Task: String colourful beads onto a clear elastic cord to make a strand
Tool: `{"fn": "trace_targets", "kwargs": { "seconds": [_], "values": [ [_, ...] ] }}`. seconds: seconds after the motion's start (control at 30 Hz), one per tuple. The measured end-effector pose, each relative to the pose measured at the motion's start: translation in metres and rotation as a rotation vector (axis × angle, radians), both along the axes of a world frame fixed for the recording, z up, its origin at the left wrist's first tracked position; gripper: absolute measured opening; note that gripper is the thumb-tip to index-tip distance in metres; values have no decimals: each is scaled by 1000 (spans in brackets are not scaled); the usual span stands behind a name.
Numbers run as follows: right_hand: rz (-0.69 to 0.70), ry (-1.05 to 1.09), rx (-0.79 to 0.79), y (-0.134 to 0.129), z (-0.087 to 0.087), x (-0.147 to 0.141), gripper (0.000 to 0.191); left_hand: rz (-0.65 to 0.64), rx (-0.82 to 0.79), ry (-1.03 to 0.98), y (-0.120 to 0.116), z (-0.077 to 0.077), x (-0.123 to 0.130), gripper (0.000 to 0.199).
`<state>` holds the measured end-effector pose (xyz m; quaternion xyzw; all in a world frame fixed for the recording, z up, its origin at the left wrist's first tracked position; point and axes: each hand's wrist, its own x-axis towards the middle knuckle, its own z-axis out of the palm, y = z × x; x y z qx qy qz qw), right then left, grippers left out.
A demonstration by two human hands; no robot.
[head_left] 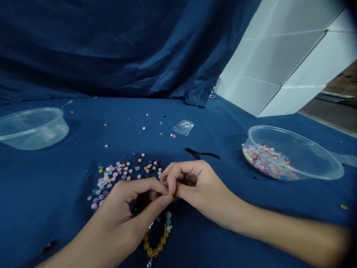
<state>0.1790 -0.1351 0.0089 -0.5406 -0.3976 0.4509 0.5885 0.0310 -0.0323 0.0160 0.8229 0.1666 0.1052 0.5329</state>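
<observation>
My left hand and my right hand meet fingertip to fingertip above the blue cloth, both closed in a pinch. From under the left fingers hangs a beaded bracelet of mostly yellow round beads, with some clear and greenish beads on its right side and a clear pendant at the bottom. The bracelet's upper part is hidden behind my left hand. What the right fingertips pinch is too small or covered to see. Just beyond my hands lies a spread of loose beads, mainly pink, white and dark red.
A clear plastic bowl of mixed beads stands at the right, another clear bowl at the left. Black-handled tweezers or pliers and a small plastic bag lie beyond my hands. White panels rise at back right.
</observation>
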Motion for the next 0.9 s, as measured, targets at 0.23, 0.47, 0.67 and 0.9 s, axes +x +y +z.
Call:
{"fn": "trace_targets", "kwargs": {
  "seconds": [0.23, 0.47, 0.67, 0.9],
  "values": [
    [-5, -5, 4, -3, -3, 1, 19, -5, 14, 35, 0, -1, 1, 29],
    [-12, -17, -18, -1, -3, 1, 17, -2, -1, 44, -1, -3, -1, 29],
    [-15, -12, -20, -3, -3, 0, 18, 17, -29, 47, -3, -2, -1, 29],
    [-14, -14, -21, -2, -2, 0, 18, 14, -12, 37, 0, -3, -3, 27]
  ]
}}
